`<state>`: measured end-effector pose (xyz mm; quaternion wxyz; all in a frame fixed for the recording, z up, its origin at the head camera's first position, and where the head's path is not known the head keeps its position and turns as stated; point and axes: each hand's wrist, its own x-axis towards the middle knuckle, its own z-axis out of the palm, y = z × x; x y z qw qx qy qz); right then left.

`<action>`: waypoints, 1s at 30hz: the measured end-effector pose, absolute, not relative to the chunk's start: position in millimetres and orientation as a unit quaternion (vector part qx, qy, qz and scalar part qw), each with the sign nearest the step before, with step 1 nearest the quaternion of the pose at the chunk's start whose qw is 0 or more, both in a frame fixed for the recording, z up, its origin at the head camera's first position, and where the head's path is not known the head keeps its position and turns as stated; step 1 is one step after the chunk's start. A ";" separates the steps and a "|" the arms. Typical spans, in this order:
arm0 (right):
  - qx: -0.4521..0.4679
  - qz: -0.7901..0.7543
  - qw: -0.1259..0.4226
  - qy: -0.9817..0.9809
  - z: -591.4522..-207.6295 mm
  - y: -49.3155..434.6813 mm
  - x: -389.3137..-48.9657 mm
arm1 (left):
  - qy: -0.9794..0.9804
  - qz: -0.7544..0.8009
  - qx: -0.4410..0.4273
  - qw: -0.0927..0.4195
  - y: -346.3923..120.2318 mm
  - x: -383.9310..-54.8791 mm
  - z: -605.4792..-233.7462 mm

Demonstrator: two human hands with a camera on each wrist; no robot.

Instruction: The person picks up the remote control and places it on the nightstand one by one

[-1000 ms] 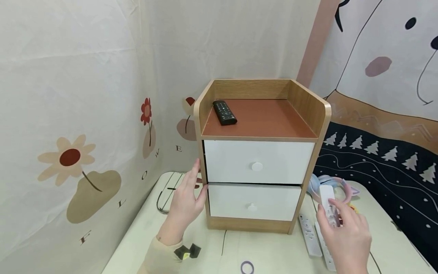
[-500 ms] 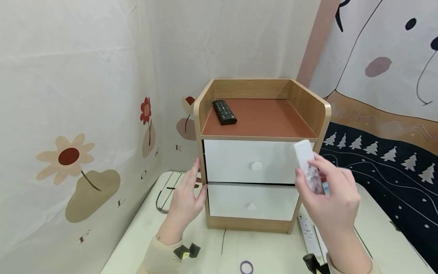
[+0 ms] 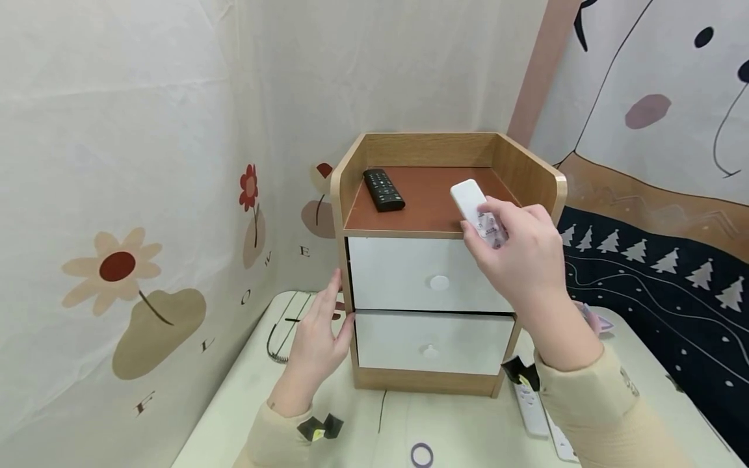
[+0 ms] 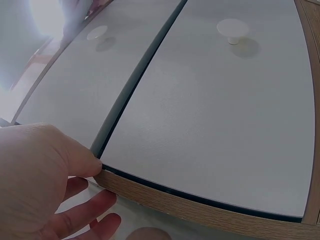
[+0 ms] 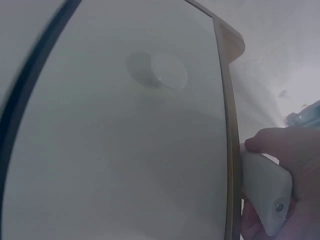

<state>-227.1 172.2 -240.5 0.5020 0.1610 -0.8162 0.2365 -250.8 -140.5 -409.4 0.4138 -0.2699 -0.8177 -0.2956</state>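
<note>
A small wooden cabinet (image 3: pixel 427 382) with two white drawers stands on the table. My right hand (image 3: pixel 521 250) pinches a white remote control (image 3: pixel 470 198) between thumb and fingers, over the front right of the cabinet's brown top shelf (image 3: pixel 430 188). Its lower part is covered by my fingers, and in the right wrist view the white remote's end (image 5: pixel 267 187) appears beside the cabinet's edge. A black remote control (image 3: pixel 383 190) lies at the left of that shelf. My left hand (image 3: pixel 318 341) rests against the cabinet's left side, fingers extended, thumb (image 4: pixel 82 160) at the front edge.
Raised wooden walls border the shelf at back and sides. White power strips (image 3: pixel 531 409) lie right of the cabinet, with pink headphones (image 3: pixel 593 318) partly hidden behind my right arm. A purple ring (image 3: pixel 422 455) lies in front, and a spiral-bound pad (image 3: pixel 289 325) lies at left.
My right hand has lifted the white remote control from beside the power strips, up and leftward to the shelf's front. The left hand stays at the cabinet's side.
</note>
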 end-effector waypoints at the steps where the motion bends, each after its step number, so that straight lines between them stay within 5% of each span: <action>1: 0.156 0.237 0.489 -0.825 -237.2 170.8 -228.7 | -0.817 -0.296 -0.271 0.413 -140.4 -251.0 -409.4; 11: 0.088 0.249 0.323 -0.909 -204.0 154.3 -243.0 | -0.815 -0.291 -0.271 0.422 -140.3 -252.1 -410.4; 30: 0.097 0.236 0.152 -0.955 -174.3 136.1 -268.0 | -0.815 -0.295 -0.274 0.417 -140.9 -252.7 -409.7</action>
